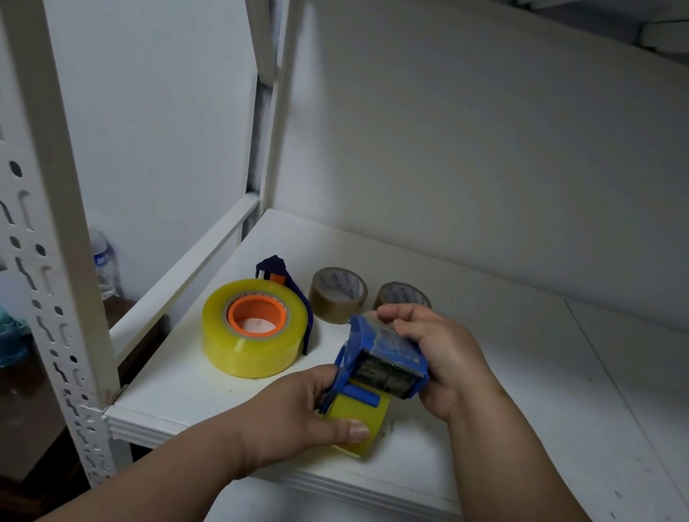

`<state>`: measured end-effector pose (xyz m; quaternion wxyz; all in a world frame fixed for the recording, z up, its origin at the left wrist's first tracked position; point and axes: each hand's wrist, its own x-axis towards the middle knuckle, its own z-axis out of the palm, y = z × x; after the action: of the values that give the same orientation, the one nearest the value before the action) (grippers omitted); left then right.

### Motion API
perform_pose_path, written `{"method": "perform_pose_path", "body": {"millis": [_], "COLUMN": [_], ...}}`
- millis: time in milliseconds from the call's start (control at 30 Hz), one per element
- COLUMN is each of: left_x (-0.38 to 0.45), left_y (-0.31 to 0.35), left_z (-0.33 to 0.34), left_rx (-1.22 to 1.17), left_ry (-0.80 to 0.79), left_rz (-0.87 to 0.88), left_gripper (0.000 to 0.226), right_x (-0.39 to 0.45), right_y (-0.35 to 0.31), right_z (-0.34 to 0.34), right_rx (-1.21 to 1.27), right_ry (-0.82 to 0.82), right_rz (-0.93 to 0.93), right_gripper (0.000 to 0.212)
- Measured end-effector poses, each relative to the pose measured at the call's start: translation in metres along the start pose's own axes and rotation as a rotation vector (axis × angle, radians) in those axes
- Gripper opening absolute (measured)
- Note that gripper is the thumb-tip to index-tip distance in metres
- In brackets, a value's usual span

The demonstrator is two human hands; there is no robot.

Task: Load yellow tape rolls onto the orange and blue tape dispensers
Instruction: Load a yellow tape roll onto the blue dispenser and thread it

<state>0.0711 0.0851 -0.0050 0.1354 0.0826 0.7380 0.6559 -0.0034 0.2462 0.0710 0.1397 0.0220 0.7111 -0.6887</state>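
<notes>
Yellow tape roll (pixel 356 426), near the shelf's (pixel 540 384) front edge, sits pinched in the left hand (pixel 299 412); right hand (pixel 441 354) fingers wrap the blue dispenser (pixel 380 362) touching it above.

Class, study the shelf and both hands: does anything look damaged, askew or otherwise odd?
Nothing is spilled or broken. The one oddity is the blue dispenser, held between the left hand and right hand: crinkled old tape clings over its blade end. The shelf shows small dark scuffs.
</notes>
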Motion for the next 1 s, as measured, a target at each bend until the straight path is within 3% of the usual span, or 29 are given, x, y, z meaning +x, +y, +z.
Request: {"method": "perform_pose_path", "body": {"millis": [267, 333, 467, 567, 667, 767, 1000], "left_x": [0.007, 0.009, 0.011, 0.017, 0.021, 0.025, 0.04], "left_y": [0.007, 0.013, 0.026, 0.028, 0.026, 0.025, 0.029], "left_z": [-0.001, 0.001, 0.005, 0.005, 0.002, 0.002, 0.0], "left_rx": [-0.106, -0.154, -0.324, -0.549, -0.712, -0.78, -0.641], "left_ry": [0.062, 0.096, 0.175, 0.262, 0.316, 0.31, 0.391], "left_rz": [-0.017, -0.033, -0.087, -0.199, -0.279, -0.326, -0.384], "left_gripper": [0.046, 0.047, 0.044, 0.045, 0.051, 0.063, 0.066], "right_x": [-0.004, -0.004, -0.006, -0.011, -0.014, -0.014, -0.007], "right_y": [0.028, 0.031, 0.04, 0.045, 0.048, 0.053, 0.049], "right_z": [-0.008, -0.01, -0.018, -0.023, -0.026, -0.026, -0.024], "right_rx": [0.112, 0.128, 0.051, -0.004, -0.102, -0.206, -0.716], "right_ry": [0.068, 0.05, 0.005, -0.043, -0.121, -0.149, 0.023], "right_rz": [-0.068, -0.028, 0.045, 0.05, 0.039, 0.024, -0.129], "right_gripper": [0.025, 0.033, 0.051, 0.047, 0.04, 0.058, 0.053]}}
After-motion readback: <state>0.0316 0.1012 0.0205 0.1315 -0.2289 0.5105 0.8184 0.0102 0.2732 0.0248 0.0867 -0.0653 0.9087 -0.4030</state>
